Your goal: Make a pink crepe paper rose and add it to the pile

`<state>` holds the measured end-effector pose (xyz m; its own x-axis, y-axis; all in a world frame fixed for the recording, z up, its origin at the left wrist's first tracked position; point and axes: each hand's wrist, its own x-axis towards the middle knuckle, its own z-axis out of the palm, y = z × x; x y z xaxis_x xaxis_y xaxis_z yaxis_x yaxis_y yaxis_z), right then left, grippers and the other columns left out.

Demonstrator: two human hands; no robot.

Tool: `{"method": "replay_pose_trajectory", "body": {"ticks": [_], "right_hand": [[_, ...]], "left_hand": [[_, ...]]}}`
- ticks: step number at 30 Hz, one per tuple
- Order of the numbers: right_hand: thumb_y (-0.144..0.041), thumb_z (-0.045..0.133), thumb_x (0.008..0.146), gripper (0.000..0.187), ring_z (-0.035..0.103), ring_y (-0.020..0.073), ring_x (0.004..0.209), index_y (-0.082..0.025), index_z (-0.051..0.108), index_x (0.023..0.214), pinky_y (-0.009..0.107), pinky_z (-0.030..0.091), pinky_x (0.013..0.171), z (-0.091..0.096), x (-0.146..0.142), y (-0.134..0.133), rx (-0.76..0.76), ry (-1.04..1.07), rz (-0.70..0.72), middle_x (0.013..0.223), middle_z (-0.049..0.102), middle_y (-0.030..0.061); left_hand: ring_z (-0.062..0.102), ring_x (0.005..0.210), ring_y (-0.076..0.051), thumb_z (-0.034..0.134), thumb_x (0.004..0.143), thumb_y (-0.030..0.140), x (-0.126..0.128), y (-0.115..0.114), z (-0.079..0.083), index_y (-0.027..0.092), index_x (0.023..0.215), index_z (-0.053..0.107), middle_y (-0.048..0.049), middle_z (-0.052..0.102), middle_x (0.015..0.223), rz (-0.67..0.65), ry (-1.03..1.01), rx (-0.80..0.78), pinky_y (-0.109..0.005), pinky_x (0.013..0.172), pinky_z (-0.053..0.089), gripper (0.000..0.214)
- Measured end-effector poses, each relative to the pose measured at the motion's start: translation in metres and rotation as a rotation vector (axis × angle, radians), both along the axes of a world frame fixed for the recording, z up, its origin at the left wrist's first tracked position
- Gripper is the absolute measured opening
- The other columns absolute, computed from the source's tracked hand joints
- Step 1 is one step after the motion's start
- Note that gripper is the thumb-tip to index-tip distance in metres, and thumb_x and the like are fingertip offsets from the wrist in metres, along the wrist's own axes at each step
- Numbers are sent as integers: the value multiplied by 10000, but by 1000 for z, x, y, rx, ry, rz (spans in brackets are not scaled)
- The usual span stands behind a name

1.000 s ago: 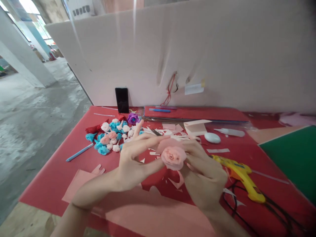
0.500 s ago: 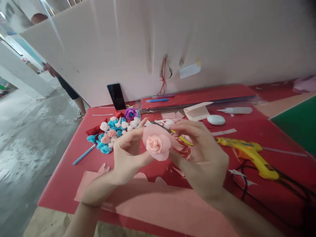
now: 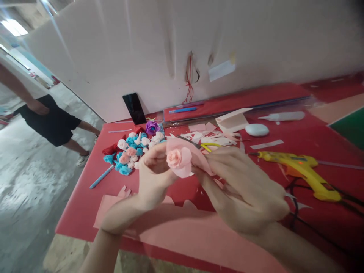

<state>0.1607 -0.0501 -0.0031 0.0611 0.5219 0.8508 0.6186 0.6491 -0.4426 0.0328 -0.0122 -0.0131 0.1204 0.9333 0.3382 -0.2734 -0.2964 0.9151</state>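
Above the red table, a pink paper rose (image 3: 176,158) is held between my two hands, its curled centre facing me. My left hand (image 3: 155,174) closes round its left side and underside, thumb below the bloom. With thumb and fingers, my right hand (image 3: 236,185) pinches the outer pink petal strip on the right side. Pink crepe paper (image 3: 182,231) with a scalloped upper edge lies beneath my forearms. Scissors with yellow handles (image 3: 209,146) rest behind my right hand among paper scraps. The rose's back is hidden by my fingers.
Left lies a heap of blue, white and pink paper roses (image 3: 131,151), with a pen (image 3: 101,176) nearby. A phone (image 3: 134,108) leans on the back panel. A yellow glue gun (image 3: 301,167) with dark cable lies right. A person in dark shorts (image 3: 52,119) is beyond the table.
The rose has turned to the left, and my right hand has flattened over the petal strip's right side. The view has shifted slightly. More of the person on the left shows.
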Motion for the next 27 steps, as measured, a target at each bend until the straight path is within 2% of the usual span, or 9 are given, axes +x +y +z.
{"method": "replay_pose_trajectory", "body": {"ticks": [9, 13, 17, 21, 27], "right_hand": [[-58, 614, 801, 194, 605, 163, 635, -247, 645, 834, 333, 496, 600, -1, -2, -2, -54, 123, 100, 698, 672, 7], [-70, 586, 817, 166, 584, 142, 607, -228, 610, 771, 304, 488, 556, 1, 0, -5, -166, 156, 150, 675, 651, -3], [-80, 587, 819, 153, 582, 122, 586, -217, 590, 749, 281, 488, 558, 6, 1, -7, -195, 168, 173, 655, 647, -18], [-72, 581, 798, 162, 605, 127, 588, -223, 596, 741, 276, 497, 550, 8, 0, -7, -220, 174, 197, 664, 661, -27], [-30, 547, 764, 206, 642, 126, 617, -227, 605, 763, 235, 535, 566, 7, -1, -9, -290, 232, 266, 676, 673, -32]], "left_hand": [[573, 547, -109, 775, 624, 432, 2, 3, 3, 232, 843, 556, 38, 563, 635, -160, -8, -9, -223, 489, 496, 369], [525, 524, -107, 754, 629, 461, 2, 3, 6, 233, 869, 538, 37, 513, 598, -194, 36, -1, -225, 463, 475, 396], [507, 475, -110, 736, 660, 447, -1, 2, 4, 246, 942, 548, 56, 469, 531, -251, 36, 14, -247, 481, 502, 395], [550, 494, -120, 718, 692, 480, -3, 1, 0, 254, 976, 544, 51, 535, 559, -231, 72, 48, -261, 514, 510, 403], [608, 587, -130, 709, 729, 431, -5, 5, -1, 244, 1019, 540, 35, 583, 634, -286, 58, 147, -292, 655, 555, 384]]}}
